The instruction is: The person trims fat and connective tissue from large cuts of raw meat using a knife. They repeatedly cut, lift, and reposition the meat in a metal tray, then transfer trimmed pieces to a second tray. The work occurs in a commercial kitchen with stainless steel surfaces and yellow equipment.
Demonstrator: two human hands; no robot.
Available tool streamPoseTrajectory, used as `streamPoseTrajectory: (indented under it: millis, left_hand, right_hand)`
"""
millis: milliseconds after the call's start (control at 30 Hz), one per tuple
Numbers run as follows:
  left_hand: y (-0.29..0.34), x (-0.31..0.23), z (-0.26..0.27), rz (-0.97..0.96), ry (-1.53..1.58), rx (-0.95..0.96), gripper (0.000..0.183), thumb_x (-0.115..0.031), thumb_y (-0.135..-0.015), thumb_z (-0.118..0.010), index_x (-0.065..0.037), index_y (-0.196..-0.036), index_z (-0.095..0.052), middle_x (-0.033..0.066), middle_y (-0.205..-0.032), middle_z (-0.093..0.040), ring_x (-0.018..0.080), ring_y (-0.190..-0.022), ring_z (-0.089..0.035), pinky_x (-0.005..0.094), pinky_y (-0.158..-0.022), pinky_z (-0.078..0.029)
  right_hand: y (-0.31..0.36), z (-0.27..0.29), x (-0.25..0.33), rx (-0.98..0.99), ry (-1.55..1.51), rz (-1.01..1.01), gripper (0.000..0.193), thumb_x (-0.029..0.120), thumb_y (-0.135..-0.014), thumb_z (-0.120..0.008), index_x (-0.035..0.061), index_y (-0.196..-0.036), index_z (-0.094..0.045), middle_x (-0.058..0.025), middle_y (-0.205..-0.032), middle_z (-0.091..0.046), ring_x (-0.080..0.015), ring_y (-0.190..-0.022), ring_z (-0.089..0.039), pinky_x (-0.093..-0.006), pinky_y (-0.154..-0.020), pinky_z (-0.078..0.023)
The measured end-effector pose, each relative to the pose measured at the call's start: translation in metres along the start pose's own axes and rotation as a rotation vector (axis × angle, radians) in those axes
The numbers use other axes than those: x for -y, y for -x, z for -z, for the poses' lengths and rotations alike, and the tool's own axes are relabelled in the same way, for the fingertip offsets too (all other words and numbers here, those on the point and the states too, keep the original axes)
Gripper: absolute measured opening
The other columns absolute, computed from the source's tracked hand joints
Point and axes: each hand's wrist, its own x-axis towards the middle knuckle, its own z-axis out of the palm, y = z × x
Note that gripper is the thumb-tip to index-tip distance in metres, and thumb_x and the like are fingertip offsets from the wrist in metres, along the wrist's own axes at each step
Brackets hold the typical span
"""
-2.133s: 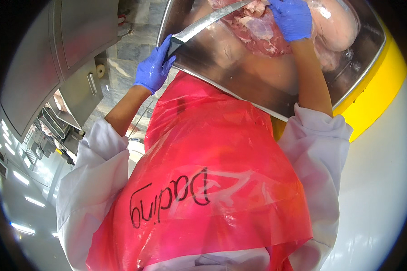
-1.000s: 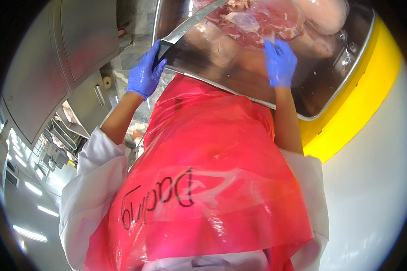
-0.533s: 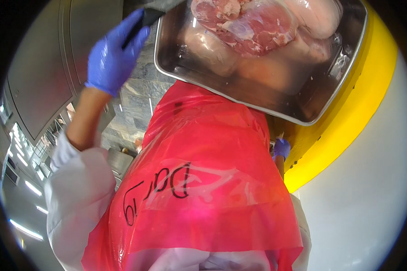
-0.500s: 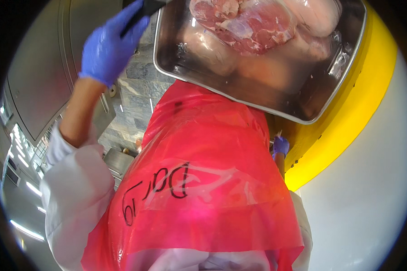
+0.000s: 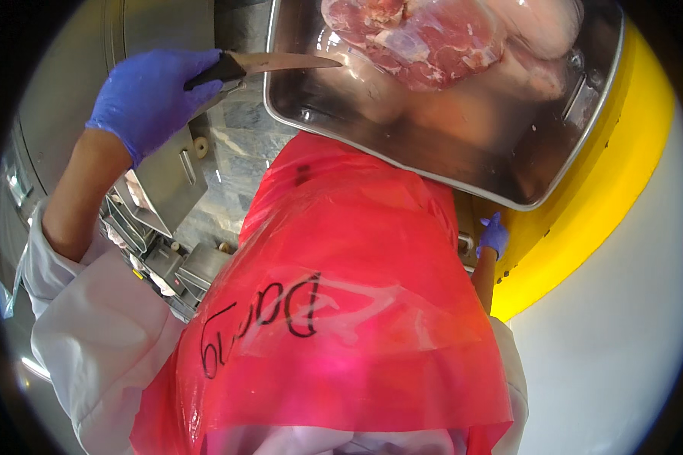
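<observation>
My left hand (image 5: 148, 97), in a blue glove, grips the dark handle of a knife (image 5: 269, 64) whose blade points right over the rim of a steel tray (image 5: 448, 148). Raw meat (image 5: 432, 38), red with pale fat, lies in the tray. My right hand (image 5: 494, 235), also gloved in blue, hangs low under the tray's near edge beside the yellow surface (image 5: 584, 220); most of it is hidden by my red plastic apron (image 5: 341, 303), so what it holds does not show.
Steel cabinets and drawers (image 5: 159, 182) stand at my left, with a grey stone floor (image 5: 239, 152) between them and the tray. A white surface (image 5: 622, 356) spreads at the right beyond the yellow band.
My left hand has lifted the knife from the tray's left edge and now levels its blade over the tray. My right hand left the meat and dropped below the tray.
</observation>
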Motion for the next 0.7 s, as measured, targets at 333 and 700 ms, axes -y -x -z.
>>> streamPoseTrajectory:
  millis: [333,700]
  left_hand:
    - [0.011,0.042,-0.049,0.251,0.428,-0.086,0.041,-0.031,-0.095,-0.066,-0.013,-0.132,-0.063,0.0193,-0.118,-0.069,0.0306,-0.105,-0.070,0.0348,-0.091,-0.051]
    - [0.021,0.074,-0.095,0.340,0.765,-0.175,0.041,-0.030,-0.095,-0.068,-0.013,-0.132,-0.063,0.0116,-0.108,-0.074,0.0146,-0.094,-0.068,0.0286,-0.089,-0.050]
  right_hand:
    - [0.091,0.123,0.199,-0.811,-0.601,0.984,0.023,-0.002,-0.080,-0.069,0.0046,-0.101,-0.076,-0.0140,-0.093,-0.069,-0.0286,-0.088,-0.064,-0.0390,-0.077,-0.051]
    - [0.101,0.034,0.453,-0.347,-0.533,1.139,0.060,0.017,-0.081,-0.071,-0.0011,-0.134,-0.052,-0.0244,-0.124,-0.059,-0.0414,-0.118,-0.053,-0.0463,-0.106,-0.039]
